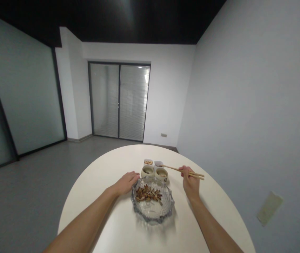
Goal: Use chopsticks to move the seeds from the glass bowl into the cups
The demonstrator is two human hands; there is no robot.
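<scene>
My right hand [190,181] is closed around a pair of wooden chopsticks [173,168]. Their tips reach into the small white cup [158,164] at the back right, where a few dark bits show. My left hand [127,182] lies with fingers stretched out at the left rim of a scalloped clear glass bowl [153,211]. Brown, elongated pieces [148,193] are heaped in the bowl's far half. Just behind it stand two cream cups, the left one [147,174] and the right one [162,177]; their contents are hard to make out. Tan, nut-like pieces fill another white cup [148,165].
The bowl and cups stand on a round white table [102,168], whose curved edge runs close outside both arms. A white wall [244,105] rises to the right. Beyond the table are grey floor [86,151] and a glass double door [118,102].
</scene>
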